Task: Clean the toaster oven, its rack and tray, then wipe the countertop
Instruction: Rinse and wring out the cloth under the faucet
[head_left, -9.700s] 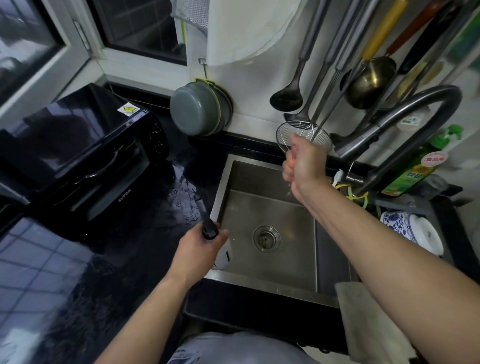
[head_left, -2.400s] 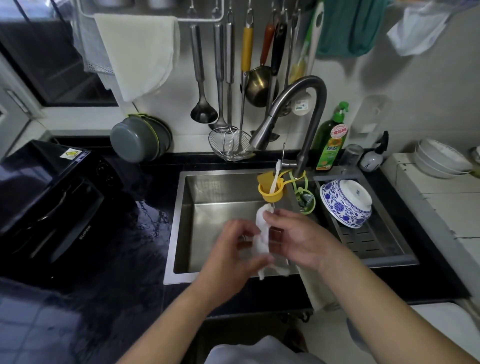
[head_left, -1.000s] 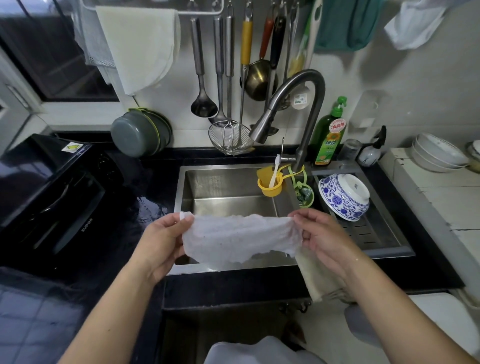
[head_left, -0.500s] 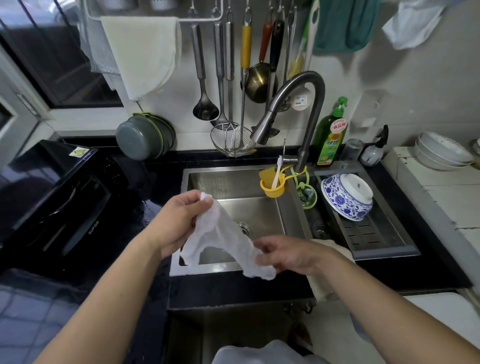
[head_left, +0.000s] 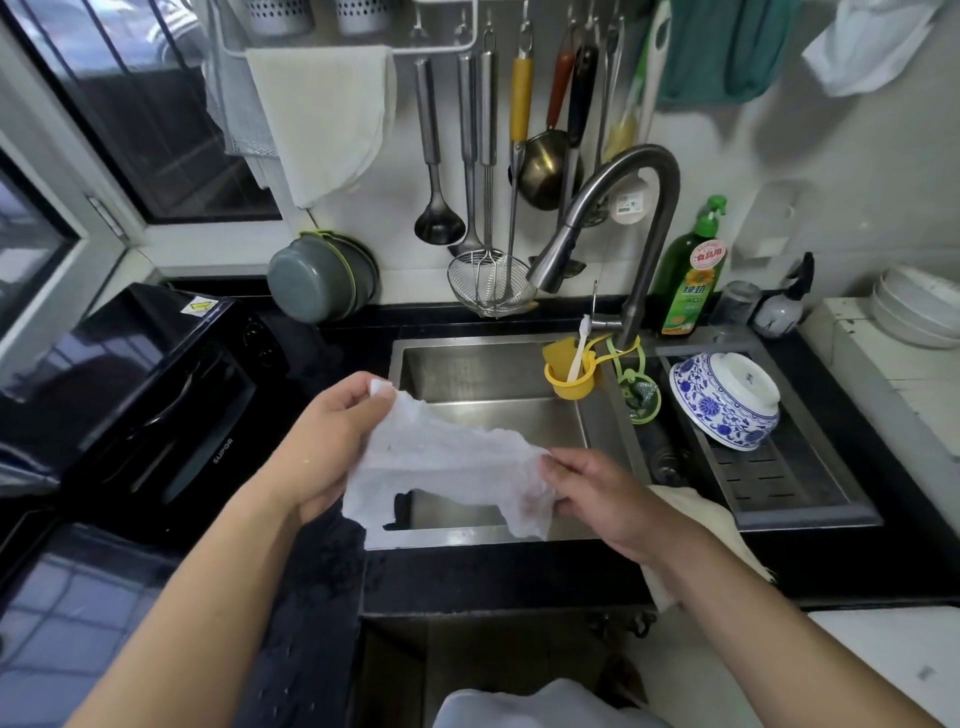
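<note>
Spreading thin white wipe (head_left: 447, 467) over sink (head_left: 597, 532). Left hand (head_left: 324, 447) pinching upper corner, right hand (head_left: 597, 499) gripping lower edge, both closed on cloth. Toaster oven (head_left: 156, 410) sitting shut on wet black countertop (head_left: 322, 577), left of sink. Likely readying wipe for countertop step; next move calling for folding into pad, carrying leftward.
</note>
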